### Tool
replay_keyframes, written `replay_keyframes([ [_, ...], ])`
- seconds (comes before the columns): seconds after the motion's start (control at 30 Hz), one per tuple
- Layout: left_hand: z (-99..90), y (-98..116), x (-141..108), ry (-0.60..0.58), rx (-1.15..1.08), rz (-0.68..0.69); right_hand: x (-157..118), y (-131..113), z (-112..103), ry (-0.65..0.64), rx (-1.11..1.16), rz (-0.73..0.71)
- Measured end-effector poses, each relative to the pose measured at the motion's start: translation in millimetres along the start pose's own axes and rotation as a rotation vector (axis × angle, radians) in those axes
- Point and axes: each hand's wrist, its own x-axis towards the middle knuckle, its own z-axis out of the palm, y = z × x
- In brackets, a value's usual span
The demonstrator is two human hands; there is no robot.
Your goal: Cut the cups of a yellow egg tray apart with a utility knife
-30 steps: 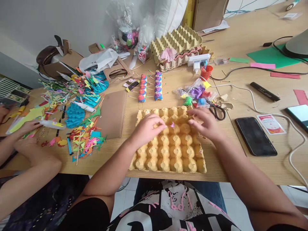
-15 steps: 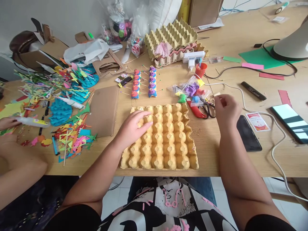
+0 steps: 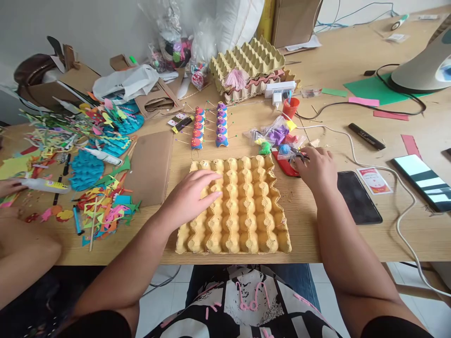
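Note:
A yellow egg tray (image 3: 232, 206) lies upside down in front of me, its bumps facing up. My left hand (image 3: 192, 197) rests over its left part, thumb and fingers apart, holding nothing. To the right of the tray, my right hand (image 3: 317, 169) is lowered over the scissors (image 3: 301, 155), its fingers closed at the dark handles, which it mostly hides. A flat red piece (image 3: 284, 164) lies beside the scissors. Just behind are small plastic bags of coloured clay (image 3: 278, 135). Two painted caterpillar-like strips, one red and blue (image 3: 198, 129), one purple (image 3: 221, 126), stand behind the tray.
At left lie paper scraps (image 3: 109, 206), a cardboard sheet (image 3: 150, 166) and blue egg-tray pieces (image 3: 86, 169); another person's hand (image 3: 10, 187) touches a glue bottle (image 3: 45, 184). Stacked egg trays (image 3: 250, 63) stand behind. A phone (image 3: 358, 197), marker (image 3: 366, 136) and white cable (image 3: 398, 188) lie at right.
My right hand has moved down and left, from above the table onto the scissors' handles. My left hand stays over the egg tray. The view has shifted slightly.

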Motion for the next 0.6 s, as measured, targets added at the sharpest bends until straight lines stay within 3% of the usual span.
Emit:
replay_keyframes([
  [0.17,12.1,35,106,-0.156,0.147,0.108,-4,-18,5,-0.022,-0.004,-0.068],
  [0.33,53.6,58,210,-0.282,0.258,-0.073,-6,-23,6,-0.084,-0.024,-0.077],
  [0.43,70.4,61,250,-0.358,0.251,-0.152,-7,-24,4,-0.126,-0.013,-0.122],
  [0.5,74.6,57,269,-0.388,0.201,-0.134,-8,-26,4,-0.150,0.007,-0.155],
  [0.6,75.3,50,290,-0.314,0.226,-0.136,-8,-29,5,-0.160,0.027,-0.161],
])
